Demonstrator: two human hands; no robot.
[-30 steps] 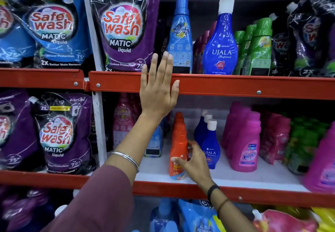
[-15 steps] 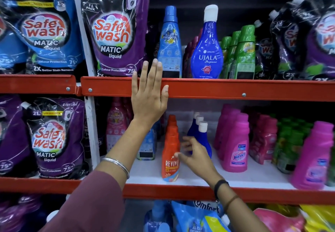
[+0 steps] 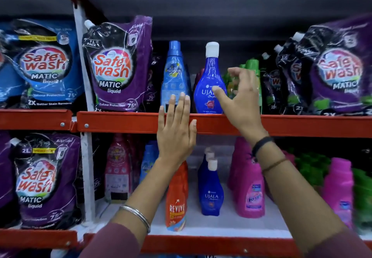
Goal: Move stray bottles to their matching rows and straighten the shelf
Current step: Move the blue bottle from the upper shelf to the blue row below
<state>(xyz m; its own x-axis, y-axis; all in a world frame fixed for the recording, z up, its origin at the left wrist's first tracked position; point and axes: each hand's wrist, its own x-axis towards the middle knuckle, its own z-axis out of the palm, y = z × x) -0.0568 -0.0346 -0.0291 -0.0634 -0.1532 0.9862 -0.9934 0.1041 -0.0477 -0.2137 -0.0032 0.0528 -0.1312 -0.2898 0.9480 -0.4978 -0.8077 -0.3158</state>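
A dark blue Ujala bottle (image 3: 207,82) with a white cap stands on the upper shelf between a light blue bottle (image 3: 174,72) and green bottles (image 3: 252,66). My right hand (image 3: 239,98) is raised in front of it, fingers spread, thumb on its label, not closed around it. My left hand (image 3: 176,128) lies flat and open on the red upper shelf rail (image 3: 120,122). On the lower shelf stand a row of smaller Ujala bottles (image 3: 211,193), an orange Revive bottle (image 3: 177,203) and pink Vanish bottles (image 3: 251,193).
Purple Safe Wash pouches (image 3: 116,66) and blue ones (image 3: 40,66) hang on the left, dark pouches (image 3: 332,70) on the right. Pink bottles (image 3: 117,169) and a light blue bottle (image 3: 149,161) sit lower left. Green bottles (image 3: 362,193) crowd the lower right.
My right hand left the lower shelf by the orange bottle and rose to the dark blue Ujala bottle on the upper shelf. The view tilted upward. My left hand stayed on the rail.
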